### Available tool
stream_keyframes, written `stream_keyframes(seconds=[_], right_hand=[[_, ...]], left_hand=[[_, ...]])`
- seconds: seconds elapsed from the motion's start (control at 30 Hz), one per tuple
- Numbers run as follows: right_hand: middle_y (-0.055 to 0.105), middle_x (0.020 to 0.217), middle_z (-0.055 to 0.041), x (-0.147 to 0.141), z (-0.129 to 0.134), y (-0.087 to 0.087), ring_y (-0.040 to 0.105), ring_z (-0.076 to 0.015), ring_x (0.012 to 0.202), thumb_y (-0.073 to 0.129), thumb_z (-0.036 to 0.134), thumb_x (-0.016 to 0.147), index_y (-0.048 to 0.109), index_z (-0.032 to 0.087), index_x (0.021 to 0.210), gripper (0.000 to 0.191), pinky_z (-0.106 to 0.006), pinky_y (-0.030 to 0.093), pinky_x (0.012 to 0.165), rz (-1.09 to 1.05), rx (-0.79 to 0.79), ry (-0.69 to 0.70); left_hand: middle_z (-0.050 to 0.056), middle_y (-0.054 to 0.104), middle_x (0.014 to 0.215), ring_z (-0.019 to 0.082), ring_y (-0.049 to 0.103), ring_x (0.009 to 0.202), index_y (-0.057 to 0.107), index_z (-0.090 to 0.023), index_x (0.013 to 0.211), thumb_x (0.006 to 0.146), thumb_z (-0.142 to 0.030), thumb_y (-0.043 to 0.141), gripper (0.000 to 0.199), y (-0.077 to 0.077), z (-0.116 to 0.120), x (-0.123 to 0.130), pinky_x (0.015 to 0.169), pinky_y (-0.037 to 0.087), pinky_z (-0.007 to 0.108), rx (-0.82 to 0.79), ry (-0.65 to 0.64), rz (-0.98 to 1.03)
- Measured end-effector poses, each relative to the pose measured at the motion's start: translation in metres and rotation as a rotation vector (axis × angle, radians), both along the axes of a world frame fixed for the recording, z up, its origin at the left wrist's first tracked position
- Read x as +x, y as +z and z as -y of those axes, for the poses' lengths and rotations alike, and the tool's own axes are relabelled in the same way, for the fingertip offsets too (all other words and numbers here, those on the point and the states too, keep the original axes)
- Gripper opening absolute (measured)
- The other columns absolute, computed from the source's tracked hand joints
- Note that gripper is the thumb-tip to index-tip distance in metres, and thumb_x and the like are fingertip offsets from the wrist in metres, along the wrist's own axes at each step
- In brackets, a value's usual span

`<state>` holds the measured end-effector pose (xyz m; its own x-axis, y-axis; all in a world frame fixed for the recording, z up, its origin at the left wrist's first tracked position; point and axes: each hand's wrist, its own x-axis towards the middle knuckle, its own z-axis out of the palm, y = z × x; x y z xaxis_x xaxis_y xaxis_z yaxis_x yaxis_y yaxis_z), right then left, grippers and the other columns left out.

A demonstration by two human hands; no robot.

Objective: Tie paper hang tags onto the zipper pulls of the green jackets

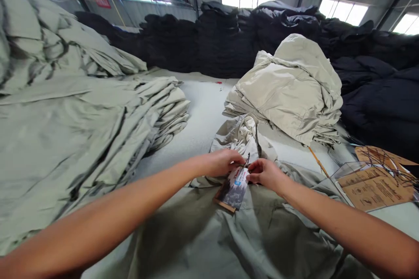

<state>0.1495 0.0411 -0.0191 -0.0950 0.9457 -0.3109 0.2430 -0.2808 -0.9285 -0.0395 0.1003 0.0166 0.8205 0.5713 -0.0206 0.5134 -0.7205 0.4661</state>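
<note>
A hang tag (pixel 233 189) with a dark landscape picture and a white and blue top lies over a grey-green garment (pixel 196 235) spread in front of me. At its top end, my left hand (pixel 225 162) is closed in a pinch around a thin dark cord (pixel 248 157). My right hand (pixel 263 175) pinches the same cord from the other side, its fingertips close to the tag's upper edge. Behind the hands, the garment's crumpled pale part (pixel 244 133) is bunched up on the table. Exactly how the cord runs between the fingers is too small to make out.
Grey-green garments are stacked (pixel 98 126) on the left. A beige folded pile (pixel 291 83) stands at the back right of the white table (pixel 203 100). Brown printed tags (pixel 376 187) with dark cords lie on the right. Dark garments (pixel 216 43) are heaped along the back.
</note>
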Motion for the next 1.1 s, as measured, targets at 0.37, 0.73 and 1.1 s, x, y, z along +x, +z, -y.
stream_keyframes(seconds=[0.37, 0.73, 1.1], right_hand=[[0.062, 0.056, 0.0054, 0.026, -0.017, 0.041, 0.053, -0.0057, 0.044, 0.068, -0.001, 0.069, 0.060, 0.015, 0.087, 0.026, -0.015, 0.042, 0.045, -0.301, -0.132, 0.011], [0.061, 0.056, 0.0029, 0.043, -0.060, 0.044, 0.055, -0.0068, 0.042, 0.051, -0.007, 0.080, 0.057, 0.013, 0.089, 0.023, -0.016, 0.049, 0.047, -0.421, -0.205, -0.115], [0.067, 0.089, -0.0062, 0.032, -0.078, 0.036, 0.064, -0.0127, 0.070, 0.063, 0.012, 0.087, 0.059, 0.012, 0.110, 0.023, -0.027, 0.056, 0.066, -0.265, -0.139, -0.099]], left_hand=[[0.011, 0.066, 0.110, 0.021, 0.058, 0.108, 0.065, -0.016, 0.111, 0.089, -0.011, 0.045, 0.029, -0.018, 0.031, -0.048, 0.096, 0.044, 0.032, 0.203, 0.081, 0.151], [0.006, 0.064, 0.085, 0.022, 0.053, 0.089, 0.071, -0.021, 0.080, 0.086, -0.022, 0.060, 0.013, -0.008, 0.029, -0.007, 0.082, 0.037, 0.036, 0.426, 0.168, -0.089], [0.005, 0.070, 0.103, 0.023, 0.054, 0.111, 0.062, -0.021, 0.096, 0.089, -0.011, 0.043, 0.023, 0.000, 0.058, -0.026, 0.101, 0.033, 0.041, 0.491, -0.011, 0.209]])
